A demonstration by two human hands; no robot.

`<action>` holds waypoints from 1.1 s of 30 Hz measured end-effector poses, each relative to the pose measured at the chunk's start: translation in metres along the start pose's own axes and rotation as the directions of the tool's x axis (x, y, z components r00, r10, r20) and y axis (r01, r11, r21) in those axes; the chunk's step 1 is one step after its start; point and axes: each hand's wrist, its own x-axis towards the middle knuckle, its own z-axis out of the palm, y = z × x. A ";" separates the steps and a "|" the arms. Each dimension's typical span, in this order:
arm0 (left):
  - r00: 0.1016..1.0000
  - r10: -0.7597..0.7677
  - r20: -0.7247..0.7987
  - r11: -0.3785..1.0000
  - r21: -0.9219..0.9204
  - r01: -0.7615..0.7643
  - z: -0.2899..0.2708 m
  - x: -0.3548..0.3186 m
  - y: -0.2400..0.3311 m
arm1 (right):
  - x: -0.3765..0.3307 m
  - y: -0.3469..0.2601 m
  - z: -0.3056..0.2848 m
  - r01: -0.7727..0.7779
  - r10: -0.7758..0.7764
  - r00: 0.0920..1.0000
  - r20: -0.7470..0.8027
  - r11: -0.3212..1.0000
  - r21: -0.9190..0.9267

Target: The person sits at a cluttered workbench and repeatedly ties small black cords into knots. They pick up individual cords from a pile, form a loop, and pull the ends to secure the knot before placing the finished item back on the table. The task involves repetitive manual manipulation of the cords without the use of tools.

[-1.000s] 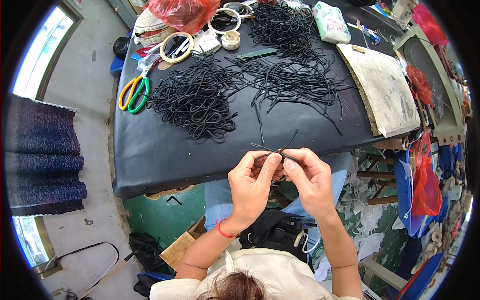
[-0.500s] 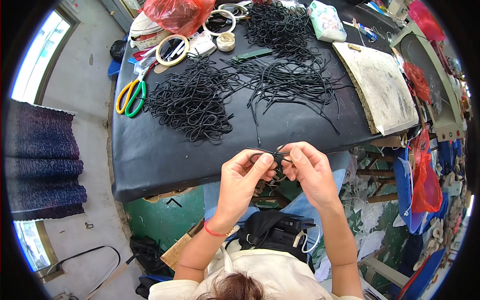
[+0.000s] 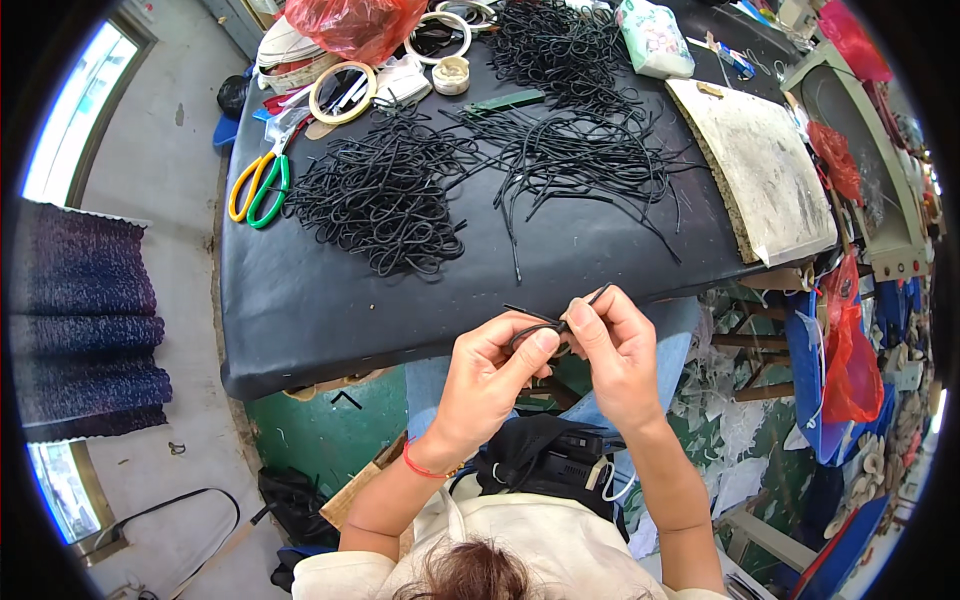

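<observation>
Just off the table's near edge, my left hand and my right hand meet around one thin black cord. Thumb and fingers of each hand pinch it. The cord bends into a small loop by my left thumb, and a loose end points up past my right fingers; whether it is knotted is hidden. Beyond my hands lies a heap of looped black cords on the left. To its right spread straighter, loose black cords.
Scissors with yellow and green handles lie at the table's left edge. Tape rolls, a small round tub and a red plastic bag sit at the back left. A worn pale board rests at the right.
My fingers have drawn closer together around the cord. Its loop looks smaller, and the free end by my right hand has swung to the right.
</observation>
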 end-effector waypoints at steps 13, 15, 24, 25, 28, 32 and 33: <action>0.998 0.054 -0.011 0.999 -0.003 -0.054 -0.009 0.024 -0.014 | 0.007 0.002 -0.017 -0.337 0.316 0.941 0.121 0.906 0.254; 0.998 0.061 -0.001 0.998 -0.007 -0.061 -0.010 0.025 -0.014 | 0.004 0.006 -0.017 -0.284 0.270 0.957 0.101 0.945 0.163; 0.986 0.138 -0.095 0.970 -0.189 -0.154 -0.001 0.024 -0.020 | 0.000 0.007 -0.006 -0.210 0.206 0.978 0.047 0.972 0.110; 0.994 0.079 -0.069 0.955 -0.279 -0.096 -0.002 0.024 -0.019 | -0.002 0.008 -0.006 -0.199 0.192 0.978 0.086 0.977 0.077; 0.999 -0.029 -0.013 0.899 -0.437 0.020 -0.002 0.026 -0.013 | -0.006 0.000 -0.007 -0.098 0.104 0.993 0.057 0.990 -0.106; 0.990 -0.032 0.134 0.990 -0.131 0.050 -0.009 0.025 -0.001 | 0.011 -0.013 -0.014 0.038 -0.047 0.998 -0.049 0.985 -0.169; 0.980 -0.061 0.191 0.988 -0.127 0.086 -0.008 0.024 0.000 | 0.011 -0.018 -0.008 -0.017 0.020 1.000 0.020 0.992 -0.123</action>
